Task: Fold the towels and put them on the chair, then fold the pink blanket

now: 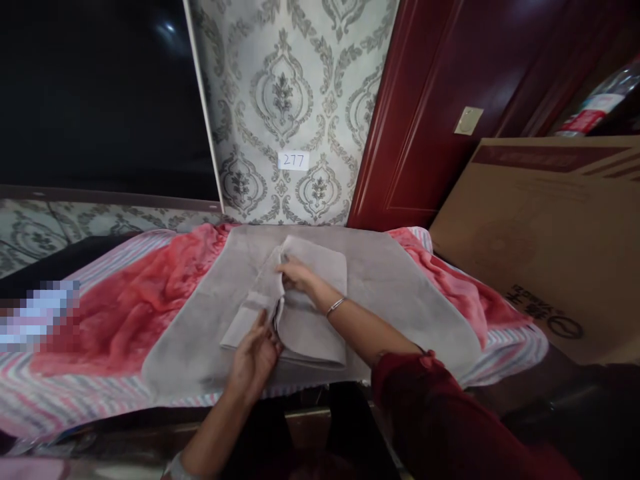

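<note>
A folded piece of light grey fabric lies on a grey mat. Its folded layers meet along a raised edge near the middle, and a narrower flap extends to the left. My right hand, with a silver bracelet on its wrist, reaches across the fabric and pinches that edge towards the far end. Nearer to me, my left hand holds the same edge low down, thumb on top and fingers partly beneath it. What exactly the fabric item is, I cannot make out.
Red plush cloth and a striped cloth spread under the mat. A large cardboard box stands at the right, with a bottle behind its top. The television is at the back left, beside patterned wallpaper.
</note>
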### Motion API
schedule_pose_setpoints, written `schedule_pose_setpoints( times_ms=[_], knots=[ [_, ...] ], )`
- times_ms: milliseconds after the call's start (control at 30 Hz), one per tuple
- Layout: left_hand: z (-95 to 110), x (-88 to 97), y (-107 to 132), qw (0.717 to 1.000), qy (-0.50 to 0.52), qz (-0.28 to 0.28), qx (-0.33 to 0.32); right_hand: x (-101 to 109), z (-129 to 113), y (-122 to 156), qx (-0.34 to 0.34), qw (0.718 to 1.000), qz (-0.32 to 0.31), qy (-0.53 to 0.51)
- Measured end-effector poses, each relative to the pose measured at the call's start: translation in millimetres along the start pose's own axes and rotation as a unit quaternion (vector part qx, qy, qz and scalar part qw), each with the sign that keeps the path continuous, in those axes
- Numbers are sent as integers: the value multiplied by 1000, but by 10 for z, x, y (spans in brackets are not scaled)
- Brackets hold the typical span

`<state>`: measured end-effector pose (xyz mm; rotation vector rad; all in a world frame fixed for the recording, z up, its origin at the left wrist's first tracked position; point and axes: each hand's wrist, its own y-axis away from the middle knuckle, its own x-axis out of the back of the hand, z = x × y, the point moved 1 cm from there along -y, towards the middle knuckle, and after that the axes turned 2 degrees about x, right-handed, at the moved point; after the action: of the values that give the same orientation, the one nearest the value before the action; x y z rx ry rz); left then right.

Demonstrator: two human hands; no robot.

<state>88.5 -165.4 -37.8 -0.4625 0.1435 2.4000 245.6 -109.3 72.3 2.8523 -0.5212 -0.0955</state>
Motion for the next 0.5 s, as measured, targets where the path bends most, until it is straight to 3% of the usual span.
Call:
schedule_pose_setpoints(
  times_ms=[100, 200, 267, 367, 500],
  knots=[
    [251, 108, -13, 995, 90, 44, 25, -151, 312, 5, -22, 1000, -13, 10],
    [363, 150, -17, 986, 140, 70, 58, -11, 437, 82, -4, 1000, -27, 4],
    [413, 195, -34, 982, 150, 88, 76, 218, 466, 135, 39, 999, -13, 14],
    [510, 321, -107, 983, 115, 110, 87, 719, 564, 197, 133, 987, 69, 52],
    [638, 516, -287, 987, -45, 143, 53, 1455, 912, 271, 215, 946, 215, 113]
  ],
)
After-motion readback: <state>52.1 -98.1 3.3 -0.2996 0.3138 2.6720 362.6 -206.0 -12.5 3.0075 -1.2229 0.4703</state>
